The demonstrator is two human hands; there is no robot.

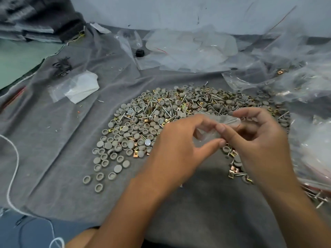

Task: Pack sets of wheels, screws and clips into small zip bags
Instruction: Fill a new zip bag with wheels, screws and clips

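A: Where is the zip bag [217,128]?
B: Between both hands, above the grey cloth [206,203]. The left hand [176,149] pinches its lower edge with thumb and curled fingers; the right hand [259,140] pinches its top edge.

A: How does it look?
B: Small, clear, crumpled; what it contains, I cannot tell.

A: And behind?
B: A heap of grey wheels [114,145], screws [167,111] and brass clips [161,102]. Farther right, filled bags [295,83]; at the back, empty bags [189,49].

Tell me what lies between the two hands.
In the head view, a small clear zip bag spans the gap, pinched by the left hand and right hand, above the pile of parts.
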